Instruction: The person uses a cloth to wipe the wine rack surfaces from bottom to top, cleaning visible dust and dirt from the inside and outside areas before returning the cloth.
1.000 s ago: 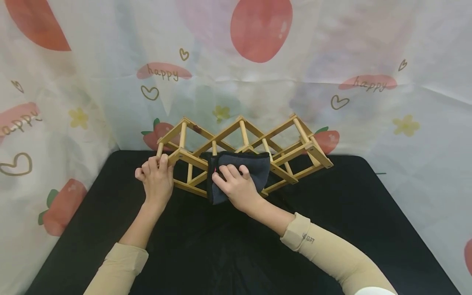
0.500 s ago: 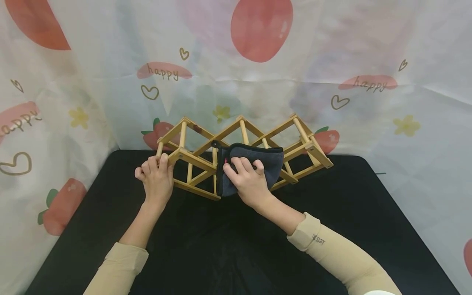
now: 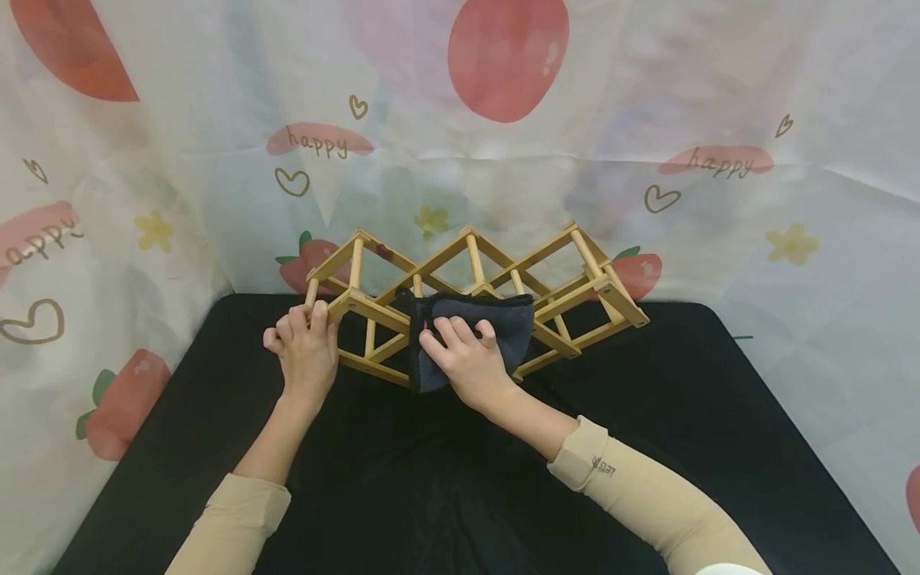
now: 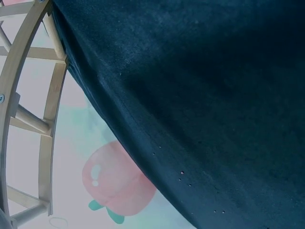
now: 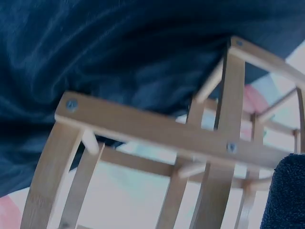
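Note:
A light wooden folding lattice rack (image 3: 442, 257) stands stretched out at the back of the black-covered table. At its left end my left hand (image 3: 307, 351) grips the frame near a corner. My right hand (image 3: 470, 363) holds a dark grey-blue cloth (image 3: 514, 321) with black edging against the front of the rack, fingers bent over it. The cloth hides some of the front slats. In the right wrist view the cloth (image 5: 288, 195) shows at the lower right, beside the screwed slats (image 5: 147, 129). The left wrist view shows rack slats (image 4: 46, 109) but no fingers.
Black fabric (image 3: 446, 479) covers the table. Behind and to the left hangs a pale curtain (image 3: 503, 184) with fruit, hearts and "happy" prints, close to the rack's back side.
My right hand and the cloth went right and slightly up along the rack, then came back left and down. The left hand and the rack stay in place.

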Demonstrator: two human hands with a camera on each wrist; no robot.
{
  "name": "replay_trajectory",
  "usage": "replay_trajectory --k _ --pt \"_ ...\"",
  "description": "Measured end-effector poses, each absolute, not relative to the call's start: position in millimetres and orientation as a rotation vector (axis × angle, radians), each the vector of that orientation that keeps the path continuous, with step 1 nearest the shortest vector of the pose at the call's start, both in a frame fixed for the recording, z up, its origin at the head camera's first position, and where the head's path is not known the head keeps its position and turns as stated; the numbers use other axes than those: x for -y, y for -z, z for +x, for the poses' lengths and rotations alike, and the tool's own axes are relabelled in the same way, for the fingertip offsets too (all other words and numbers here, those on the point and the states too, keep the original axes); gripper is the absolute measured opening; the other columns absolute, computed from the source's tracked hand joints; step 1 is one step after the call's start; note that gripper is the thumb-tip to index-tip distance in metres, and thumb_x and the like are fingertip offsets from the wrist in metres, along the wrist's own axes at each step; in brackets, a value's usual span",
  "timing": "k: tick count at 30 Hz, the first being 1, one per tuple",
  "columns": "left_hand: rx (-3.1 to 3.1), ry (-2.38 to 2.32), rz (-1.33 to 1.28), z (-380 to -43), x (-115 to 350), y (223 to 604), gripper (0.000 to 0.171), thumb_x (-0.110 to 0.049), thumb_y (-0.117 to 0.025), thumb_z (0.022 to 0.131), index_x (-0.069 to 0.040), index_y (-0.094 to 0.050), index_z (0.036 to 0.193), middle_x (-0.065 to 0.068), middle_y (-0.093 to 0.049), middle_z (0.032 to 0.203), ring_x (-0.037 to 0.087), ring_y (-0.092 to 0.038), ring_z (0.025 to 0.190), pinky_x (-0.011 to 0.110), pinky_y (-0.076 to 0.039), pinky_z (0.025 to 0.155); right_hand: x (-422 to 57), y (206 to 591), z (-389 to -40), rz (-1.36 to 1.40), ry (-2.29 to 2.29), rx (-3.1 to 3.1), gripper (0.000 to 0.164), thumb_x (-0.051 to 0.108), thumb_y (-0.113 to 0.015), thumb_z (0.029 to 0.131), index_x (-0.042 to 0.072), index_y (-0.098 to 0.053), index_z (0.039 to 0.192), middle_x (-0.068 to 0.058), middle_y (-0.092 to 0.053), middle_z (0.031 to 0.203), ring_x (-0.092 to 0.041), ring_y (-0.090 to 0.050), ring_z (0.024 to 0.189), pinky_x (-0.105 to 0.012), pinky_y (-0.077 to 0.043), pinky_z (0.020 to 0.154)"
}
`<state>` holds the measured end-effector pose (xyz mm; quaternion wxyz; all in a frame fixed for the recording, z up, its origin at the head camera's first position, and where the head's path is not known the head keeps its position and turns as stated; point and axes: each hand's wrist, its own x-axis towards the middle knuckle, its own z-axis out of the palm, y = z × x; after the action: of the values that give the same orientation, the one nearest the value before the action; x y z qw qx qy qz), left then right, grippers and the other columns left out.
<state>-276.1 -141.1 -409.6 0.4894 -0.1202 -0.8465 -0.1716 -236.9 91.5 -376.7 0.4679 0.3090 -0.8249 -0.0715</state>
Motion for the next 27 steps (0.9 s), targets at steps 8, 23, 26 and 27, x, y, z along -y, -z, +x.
replay_trajectory --k 8,23,26,27 --pt "2.054 0.407 -0.284 -275 142 410 0.027 -0.029 -0.042 0.095 -0.003 -0.043 0.101 0.018 -0.038 0.092 0.034 -0.03 0.082 0.05 -0.014 0.072 -99 367 -236 0.704 0.109 2.029 0.021 -0.002 -0.058 0.083 0.014 -0.055 0.097 -0.004 -0.054 0.098 -0.02 -0.045 0.088 -0.043 -0.015 0.076" --pt "2.053 0.415 -0.276 -276 141 410 0.029 -0.031 -0.042 0.095 -0.003 -0.043 0.102 0.017 -0.038 0.093 0.033 -0.03 0.082 0.05 -0.014 0.073 -84 382 -237 0.746 0.17 2.058 0.016 0.002 -0.054 0.088 0.016 -0.054 0.095 -0.002 -0.053 0.098 -0.018 -0.042 0.085 -0.042 -0.016 0.075" --pt "2.036 0.407 -0.283 -277 140 410 0.029 -0.032 -0.043 0.095 -0.004 -0.043 0.101 0.017 -0.038 0.093 0.033 -0.03 0.082 0.049 -0.015 0.072 -92 376 -238 0.724 0.111 2.036 0.017 0.0 -0.055 0.086 0.014 -0.055 0.096 -0.003 -0.053 0.097 -0.02 -0.043 0.086 -0.043 -0.015 0.076" --pt "2.029 0.4 -0.284 -277 140 410 0.029 -0.032 -0.043 0.094 -0.004 -0.043 0.101 0.017 -0.038 0.092 0.033 -0.03 0.081 0.049 -0.015 0.072 -94 373 -238 0.712 0.095 2.029 0.018 0.0 -0.055 0.086 0.014 -0.055 0.096 -0.004 -0.053 0.097 -0.02 -0.044 0.086 -0.043 -0.015 0.076"
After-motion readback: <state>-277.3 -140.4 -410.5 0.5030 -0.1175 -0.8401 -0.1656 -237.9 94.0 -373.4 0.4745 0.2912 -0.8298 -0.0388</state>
